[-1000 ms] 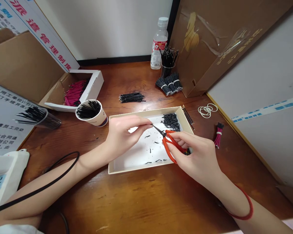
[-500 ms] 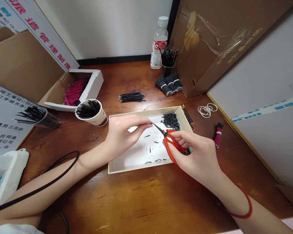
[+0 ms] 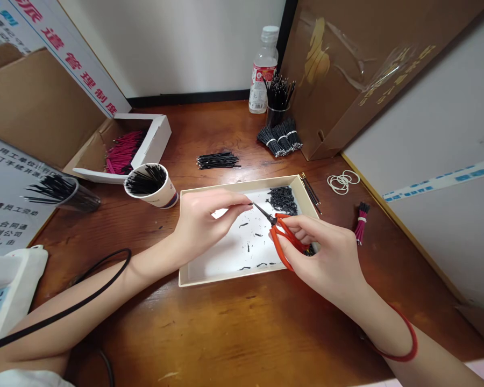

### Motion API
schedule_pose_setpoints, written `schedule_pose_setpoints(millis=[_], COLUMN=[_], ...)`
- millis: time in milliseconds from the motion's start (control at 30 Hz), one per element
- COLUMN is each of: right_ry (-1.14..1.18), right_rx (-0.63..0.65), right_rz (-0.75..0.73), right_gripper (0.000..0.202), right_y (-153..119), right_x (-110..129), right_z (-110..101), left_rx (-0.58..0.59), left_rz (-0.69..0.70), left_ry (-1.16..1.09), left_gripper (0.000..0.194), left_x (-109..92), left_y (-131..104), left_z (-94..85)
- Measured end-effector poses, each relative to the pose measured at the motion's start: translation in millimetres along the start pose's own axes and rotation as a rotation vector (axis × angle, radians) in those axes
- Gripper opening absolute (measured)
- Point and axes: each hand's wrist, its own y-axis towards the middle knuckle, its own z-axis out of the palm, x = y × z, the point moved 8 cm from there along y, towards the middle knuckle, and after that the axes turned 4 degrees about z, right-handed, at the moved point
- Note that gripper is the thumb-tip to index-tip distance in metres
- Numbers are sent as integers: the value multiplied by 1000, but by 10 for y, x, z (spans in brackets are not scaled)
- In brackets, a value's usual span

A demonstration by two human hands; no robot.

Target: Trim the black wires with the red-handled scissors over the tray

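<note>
My right hand [image 3: 326, 250] grips the red handles of a pair of scissors [image 3: 281, 231] above the right part of a shallow cream box [image 3: 210, 275]. The narrow blades point up and left, their tips right at the fingertips of my left hand [image 3: 207, 217]. Thumb and forefinger of that hand are pinched together over the box; whatever lies between them is too small to name. Inside the box, a heap of short black pieces [image 3: 282, 200] fills the far right corner, and several loose black bits are scattered over its white bottom.
Black wires [image 3: 216, 160] lie in a pile behind the box. Left stand a paper cup [image 3: 161, 194], a tipped clear cup [image 3: 80, 198] and a white carton [image 3: 157, 134]. Banded black bundles [image 3: 280, 138], a bottle [image 3: 262, 70], rubber bands [image 3: 342, 183] and a pink bundle [image 3: 361, 223] are on the right.
Almost nothing differs. Both hands and the scissors hold nearly the same place, with the blade tips still at my left fingertips.
</note>
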Motion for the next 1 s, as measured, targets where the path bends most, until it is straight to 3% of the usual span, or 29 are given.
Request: schedule_pose_setpoints(millis=[1000], right_ry=[-4], right_rx=[1], right_rz=[4], right_gripper=[6], right_y=[2], right_x=[0], right_z=[-13], left_rx=[23], left_rz=[-16], left_ry=[0], left_gripper=[7], left_x=[18], left_y=[-5], left_z=[1])
